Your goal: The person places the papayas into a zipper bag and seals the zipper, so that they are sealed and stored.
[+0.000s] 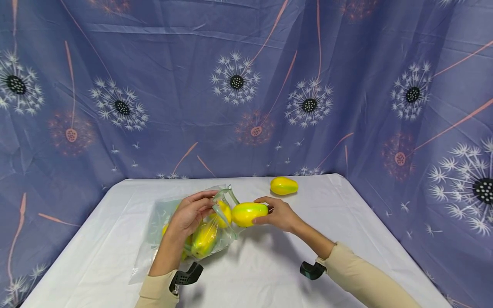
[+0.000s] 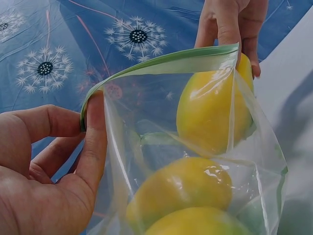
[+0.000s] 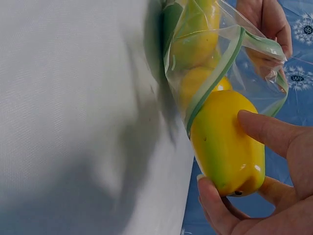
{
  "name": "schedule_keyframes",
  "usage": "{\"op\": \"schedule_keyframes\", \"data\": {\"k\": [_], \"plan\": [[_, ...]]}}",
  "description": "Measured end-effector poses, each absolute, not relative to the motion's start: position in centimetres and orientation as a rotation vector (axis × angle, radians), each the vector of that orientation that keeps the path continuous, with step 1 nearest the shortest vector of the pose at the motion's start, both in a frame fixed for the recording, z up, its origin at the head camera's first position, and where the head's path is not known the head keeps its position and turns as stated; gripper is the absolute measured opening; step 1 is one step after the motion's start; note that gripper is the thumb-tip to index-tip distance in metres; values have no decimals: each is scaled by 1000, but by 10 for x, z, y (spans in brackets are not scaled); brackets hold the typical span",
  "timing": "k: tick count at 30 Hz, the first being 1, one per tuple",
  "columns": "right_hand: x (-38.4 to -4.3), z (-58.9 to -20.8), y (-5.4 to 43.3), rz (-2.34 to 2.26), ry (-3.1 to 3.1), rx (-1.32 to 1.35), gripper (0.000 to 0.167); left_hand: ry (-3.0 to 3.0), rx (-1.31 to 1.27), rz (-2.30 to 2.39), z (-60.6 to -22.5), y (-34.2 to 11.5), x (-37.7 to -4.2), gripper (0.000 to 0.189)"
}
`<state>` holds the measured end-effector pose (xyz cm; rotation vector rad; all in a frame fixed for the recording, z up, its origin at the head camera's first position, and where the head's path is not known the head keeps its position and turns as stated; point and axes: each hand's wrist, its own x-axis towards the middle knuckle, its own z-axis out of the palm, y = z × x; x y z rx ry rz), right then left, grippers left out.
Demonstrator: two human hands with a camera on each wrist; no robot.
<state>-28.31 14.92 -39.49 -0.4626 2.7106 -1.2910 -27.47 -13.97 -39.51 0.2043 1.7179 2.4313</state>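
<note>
A clear zip bag (image 1: 161, 216) with a green-edged mouth lies on the table, several yellow-green fruits (image 2: 178, 191) inside it, shaped like mangoes or papayas. My left hand (image 1: 191, 214) pinches the bag's rim between thumb and fingers, and the mouth gapes toward the right. In my right hand (image 1: 278, 214) is another yellow-green fruit (image 3: 227, 147), gripped by its outer end with thumb and fingers. Its far end is within the bag's mouth, behind the clear film in the left wrist view. Some of the bagged fruits are partly hidden by my left hand and forearm.
One more yellow-green fruit (image 1: 284, 186) lies near the back edge of the white-covered table (image 1: 327, 256). A blue curtain (image 1: 185, 85) with dandelion prints hangs behind and along both sides. A black device (image 1: 186, 276) is strapped to each wrist.
</note>
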Motion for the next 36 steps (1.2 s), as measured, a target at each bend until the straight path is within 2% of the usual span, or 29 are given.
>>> {"op": "schedule_keyframes", "data": {"k": [13, 26, 36], "plan": [[-281, -394, 140, -1283, 2657, -527, 60, 1681, 223, 2423, -395, -139, -275, 42], [-280, -393, 132, -1435, 2608, -391, 46, 1697, 200, 2430, -394, -139, -273, 42], [-278, -399, 125, -1488, 2565, -368, 42, 1693, 213, 2428, -394, -138, -272, 39]]}}
